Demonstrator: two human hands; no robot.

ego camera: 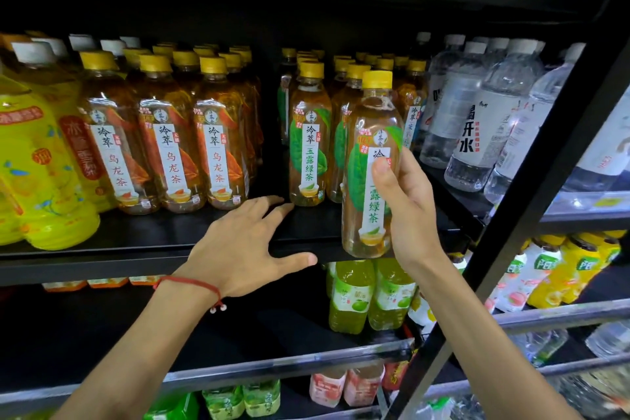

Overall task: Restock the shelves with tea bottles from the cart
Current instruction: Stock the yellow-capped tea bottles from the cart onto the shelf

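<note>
Bottle of green tea (pixel 370 119) upright in the right hand (pixel 407 204), yellow cap up, thumb pressed across the label and fingers curled round the back. It is held in front of the black shelf (pixel 136 242), its base about level with the front edge, just right of the matching green tea row (pixel 308 147) already standing there. Left hand (pixel 245 242) open, palm down, fingers spread over the shelf front, thumb hanging past the edge; fingertips close to the base of the front green tea bottle, contact not clear. Red string bracelet (pixel 194 283) on the left wrist. Amber oolong tea bottles (pixel 218 143) left of the green row, yellow bottles (pixel 37 181) further left, water bottles (pixel 477 119) to the right. Green drink bottles (pixel 351 297) on the shelf below.
</note>
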